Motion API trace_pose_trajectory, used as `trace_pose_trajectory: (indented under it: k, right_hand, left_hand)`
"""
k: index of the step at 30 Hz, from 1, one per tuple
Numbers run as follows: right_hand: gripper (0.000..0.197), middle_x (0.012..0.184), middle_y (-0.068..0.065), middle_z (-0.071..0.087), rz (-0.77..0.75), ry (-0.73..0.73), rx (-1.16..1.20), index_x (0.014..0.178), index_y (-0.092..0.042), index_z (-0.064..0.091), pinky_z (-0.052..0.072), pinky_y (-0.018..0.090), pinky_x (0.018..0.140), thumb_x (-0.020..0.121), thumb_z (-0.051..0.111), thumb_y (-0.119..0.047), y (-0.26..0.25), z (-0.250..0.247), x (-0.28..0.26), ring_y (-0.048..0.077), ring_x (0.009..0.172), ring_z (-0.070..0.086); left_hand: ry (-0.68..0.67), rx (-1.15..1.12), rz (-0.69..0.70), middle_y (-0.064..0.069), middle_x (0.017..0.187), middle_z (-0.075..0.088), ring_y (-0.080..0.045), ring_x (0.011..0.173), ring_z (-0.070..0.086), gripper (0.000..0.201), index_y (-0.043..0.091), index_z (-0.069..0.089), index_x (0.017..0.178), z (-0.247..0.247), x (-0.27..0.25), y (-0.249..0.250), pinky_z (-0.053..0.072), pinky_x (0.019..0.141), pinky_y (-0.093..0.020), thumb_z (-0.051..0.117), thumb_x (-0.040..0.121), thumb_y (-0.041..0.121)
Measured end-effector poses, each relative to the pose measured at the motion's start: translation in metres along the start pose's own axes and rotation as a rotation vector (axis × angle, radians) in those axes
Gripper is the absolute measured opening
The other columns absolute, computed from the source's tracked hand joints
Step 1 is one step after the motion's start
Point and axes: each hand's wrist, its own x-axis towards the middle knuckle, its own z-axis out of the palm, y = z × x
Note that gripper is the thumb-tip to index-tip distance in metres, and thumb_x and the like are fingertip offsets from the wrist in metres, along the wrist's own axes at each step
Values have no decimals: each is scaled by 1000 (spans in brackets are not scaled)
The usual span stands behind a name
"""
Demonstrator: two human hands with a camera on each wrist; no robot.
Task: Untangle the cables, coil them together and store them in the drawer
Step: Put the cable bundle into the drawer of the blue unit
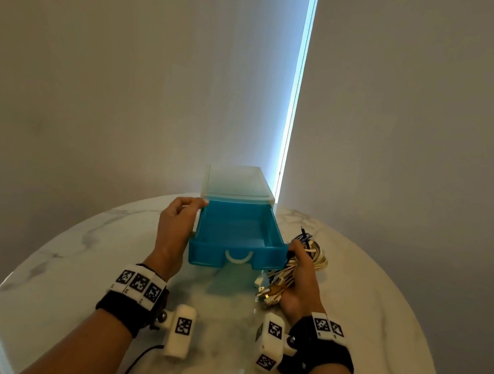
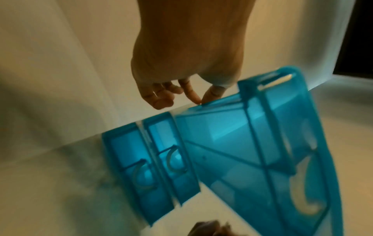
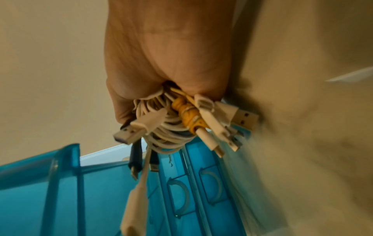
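Note:
A small drawer unit with a clear casing stands at the far side of the round table. Its top blue drawer is pulled out toward me and looks empty inside. My left hand is at the unit's left side; thumb and index fingertips meet on the corner where drawer and casing join. My right hand grips a coiled cable bundle just right of the drawer's front. White, yellow and dark cables with USB plugs stick out of the fist.
Two lower blue drawers stay shut, handles facing me. The white marble table ends close behind the unit, against a grey wall. A bright strip of window light runs down behind it. Wrist camera cords trail off the near edge.

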Motion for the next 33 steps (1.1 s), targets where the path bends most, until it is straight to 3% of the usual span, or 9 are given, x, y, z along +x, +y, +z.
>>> trace_pose_trajectory:
  k: [6,11,13,16,20,23,28,30,33]
  right_hand:
    - [108,147,30,60,38,-33,-29,149,-2,56,43,62,119,56,101,-35,1,-1,3,43,139,59]
    - [59,143,25,66,35,27,9,150,-5,59,48,54,117,100,70,-35,2,2,-3,38,135,64]
    - [51,145,24,65,35,61,18,147,-5,62,45,52,121,106,63,-36,3,4,-7,36,137,62]
    - [49,139,21,69,3,109,-57,137,-3,67,44,53,121,102,68,-37,0,5,-13,36,132,65]
    - [43,103,13,66,-91,257,-362,100,-18,72,52,43,80,66,87,-39,-21,7,-16,28,87,64]
    - [17,78,9,69,-221,367,-648,73,-17,72,50,41,69,66,82,-30,-51,19,-20,25,76,62]
    - [17,83,16,80,-426,399,-969,90,-2,74,67,48,68,83,78,-16,-103,64,-43,33,79,77]
    - [24,81,13,80,-514,363,-1182,92,-3,75,67,58,74,81,81,-24,-116,88,-53,37,84,79]
    - [28,81,7,76,-673,253,-1517,95,-10,69,64,42,71,81,80,-31,-124,133,-67,28,79,75]
  left_hand:
    - [-155,-125,-104,-10,117,75,-28,107,69,53,10,69,127,-7,-3,-22,59,96,-54,71,95,53]
    - [-410,-82,-286,-19,128,74,-43,119,68,76,24,78,126,-17,1,-28,52,111,-56,71,79,83]
    - [-448,-146,-295,-22,128,72,-43,110,62,82,23,79,126,-18,1,-30,50,102,-49,75,72,85]
    - [-404,-220,-279,-15,109,68,-32,100,49,63,21,83,115,-17,-2,-30,42,82,-42,79,78,71]
    - [-493,-220,-264,-10,104,71,-20,78,57,38,22,74,123,-13,-13,-29,44,73,-35,68,97,49]
    - [-521,-212,-232,-11,98,72,-14,69,59,38,22,69,128,-14,-14,-27,45,71,-33,63,100,48]
    - [-555,-269,-250,-21,134,70,-43,119,69,53,19,62,142,-14,-17,-23,50,107,-57,56,103,54]
    - [-556,-318,-253,-18,135,71,-37,116,72,53,15,60,144,-14,-19,-17,61,95,-51,47,107,50]
    - [-571,-407,-296,-22,135,70,-32,105,74,61,8,60,145,-15,-17,-13,64,79,-41,43,106,52]
